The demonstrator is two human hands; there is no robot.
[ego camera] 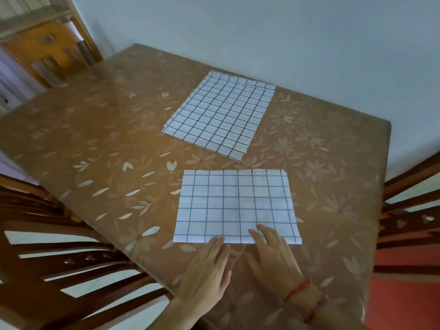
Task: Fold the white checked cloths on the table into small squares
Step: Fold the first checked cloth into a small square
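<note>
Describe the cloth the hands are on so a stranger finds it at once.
Start at the brown flowered table. Of two white checked piles, it is the near cloth. Unlike the far stack, the left hand and right hand touch its front edge.

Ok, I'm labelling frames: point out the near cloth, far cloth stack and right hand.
near cloth (234, 206), head view, centre.
far cloth stack (221, 115), head view, top sheet's centre.
right hand (272, 254), head view, back.

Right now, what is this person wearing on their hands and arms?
The left hand and the right hand are bare: no gloves, and no sleeves reach into view. The right wrist carries a thin red thread and, just behind it, a darker pinkish band. The left wrist wears nothing.
</note>
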